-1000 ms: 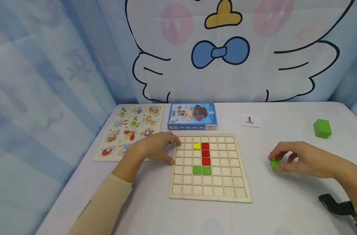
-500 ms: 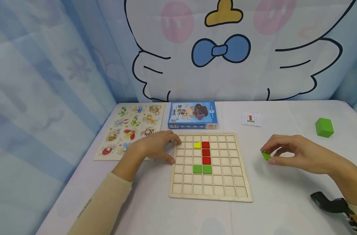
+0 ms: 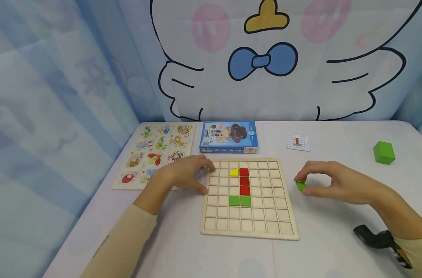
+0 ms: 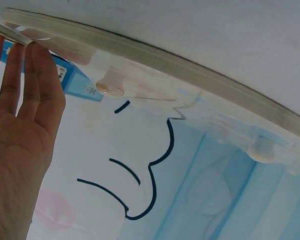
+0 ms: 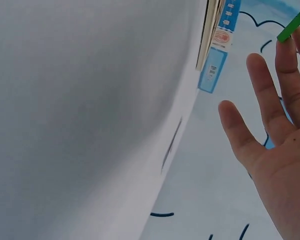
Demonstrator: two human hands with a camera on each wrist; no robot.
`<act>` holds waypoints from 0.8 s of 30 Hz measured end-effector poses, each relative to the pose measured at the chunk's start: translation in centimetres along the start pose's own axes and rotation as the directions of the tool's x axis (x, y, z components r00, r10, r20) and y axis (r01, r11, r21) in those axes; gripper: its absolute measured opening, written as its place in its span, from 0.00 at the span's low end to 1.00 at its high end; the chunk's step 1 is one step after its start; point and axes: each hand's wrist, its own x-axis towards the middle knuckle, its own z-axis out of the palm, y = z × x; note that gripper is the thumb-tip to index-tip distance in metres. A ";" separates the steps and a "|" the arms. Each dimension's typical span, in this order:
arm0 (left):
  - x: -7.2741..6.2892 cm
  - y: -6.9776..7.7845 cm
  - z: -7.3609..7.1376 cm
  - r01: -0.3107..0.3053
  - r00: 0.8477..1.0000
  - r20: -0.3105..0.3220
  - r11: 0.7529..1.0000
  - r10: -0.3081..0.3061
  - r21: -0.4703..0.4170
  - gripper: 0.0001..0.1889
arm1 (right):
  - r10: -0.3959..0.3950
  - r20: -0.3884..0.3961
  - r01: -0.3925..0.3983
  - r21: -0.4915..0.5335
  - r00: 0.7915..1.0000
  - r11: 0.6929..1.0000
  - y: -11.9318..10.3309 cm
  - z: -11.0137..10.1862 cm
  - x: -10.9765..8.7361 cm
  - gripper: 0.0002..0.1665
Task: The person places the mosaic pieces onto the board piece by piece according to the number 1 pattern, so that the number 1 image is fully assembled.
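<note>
Between thumb and fingertips my right hand (image 3: 343, 183) pinches a small green tile (image 3: 301, 186), held just above the table to the right of the wooden grid board (image 3: 249, 236). The right wrist view shows the same green tile (image 5: 291, 27) edge-on at the fingertips. My left hand (image 3: 181, 172) rests at the board's left edge, thumb and fingers spread and touching it; its fingers look straight in the left wrist view. Set in the grid are a yellow piece (image 3: 234, 172), a column of red squares (image 3: 244, 181) and two green squares (image 3: 240, 200).
Behind the board lies a blue box (image 3: 228, 137). A board with insect pictures (image 3: 152, 144) sits at the back left, partly behind my left hand. A small pattern card (image 3: 297, 143) lies at the back right, and a green block (image 3: 384, 153) stands farther right.
My right hand has lifted the green tile off the table and carried it left toward the board. My left hand has stayed at the board's edge.
</note>
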 end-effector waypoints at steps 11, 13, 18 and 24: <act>0.2 -0.1 0.1 -0.007 1.000 -0.004 1.000 0.007 0.011 0.36 | 0.005 0.012 -0.005 -0.018 1.000 1.000 -0.9 0.1 1.2 0.13; 0.2 0.0 0.1 -0.006 1.000 -0.004 1.000 0.007 0.011 0.36 | -0.006 0.013 0.006 -0.011 1.000 1.000 -0.9 0.1 1.4 0.13; 0.1 0.2 -0.1 -0.004 1.000 -0.004 1.000 0.004 0.009 0.36 | -0.039 0.013 0.039 0.018 0.999 0.999 -1.1 0.4 1.9 0.13; -0.1 0.3 0.0 0.008 1.000 -0.003 1.000 -0.008 0.000 0.36 | -0.043 0.016 0.043 0.041 0.999 0.998 -1.3 1.0 2.6 0.14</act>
